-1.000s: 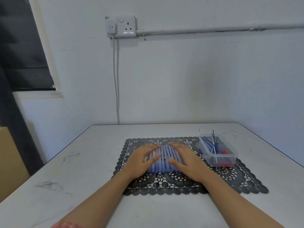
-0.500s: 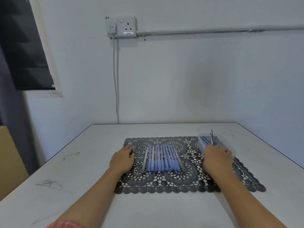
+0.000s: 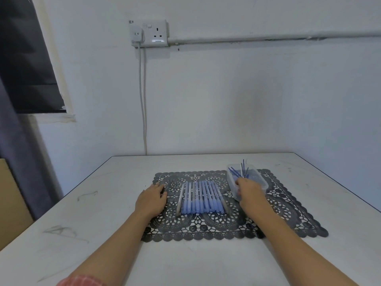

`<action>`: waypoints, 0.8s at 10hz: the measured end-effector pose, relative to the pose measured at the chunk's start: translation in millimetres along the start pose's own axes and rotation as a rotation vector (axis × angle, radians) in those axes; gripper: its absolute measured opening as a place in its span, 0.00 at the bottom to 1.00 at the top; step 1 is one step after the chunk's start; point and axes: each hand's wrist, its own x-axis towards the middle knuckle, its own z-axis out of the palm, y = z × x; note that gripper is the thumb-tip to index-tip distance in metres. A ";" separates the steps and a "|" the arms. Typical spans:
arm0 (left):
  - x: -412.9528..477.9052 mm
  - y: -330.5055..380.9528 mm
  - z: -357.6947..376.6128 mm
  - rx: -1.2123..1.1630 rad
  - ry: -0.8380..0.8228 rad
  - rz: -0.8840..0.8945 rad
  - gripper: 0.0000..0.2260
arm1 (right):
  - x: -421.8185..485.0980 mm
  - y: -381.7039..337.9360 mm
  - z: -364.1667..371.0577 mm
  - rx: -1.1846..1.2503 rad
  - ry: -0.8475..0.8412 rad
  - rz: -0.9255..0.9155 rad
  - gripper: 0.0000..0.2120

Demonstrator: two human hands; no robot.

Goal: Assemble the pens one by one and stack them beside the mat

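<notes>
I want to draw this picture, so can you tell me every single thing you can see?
Table: one, white, under everything.
Mat: one, dark grey lace, mid-table.
Pens: one row, blue, middle of mat.
Tub: one, clear, on mat's right side.
Refills: several, blue, sticking out of tub.
Socket: one, white, on wall.
Cable: one, grey, hanging from socket.
Pipe: one, white, along wall.
Blind: one, black, top left.
Left hand: one, resting on mat left of pens.
Right hand: one, at the tub.

Plain white wall (image 3: 226, 89) with double socket (image 3: 151, 33) and hanging cable (image 3: 142, 100) upper centre, dark window (image 3: 26, 58) upper left, scuffed white worktop (image 3: 103, 223) below.
</notes>
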 end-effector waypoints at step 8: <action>-91.8 -37.1 -152.2 -0.914 0.235 -0.092 0.11 | -65.1 -7.4 -160.1 0.972 0.575 -0.033 0.11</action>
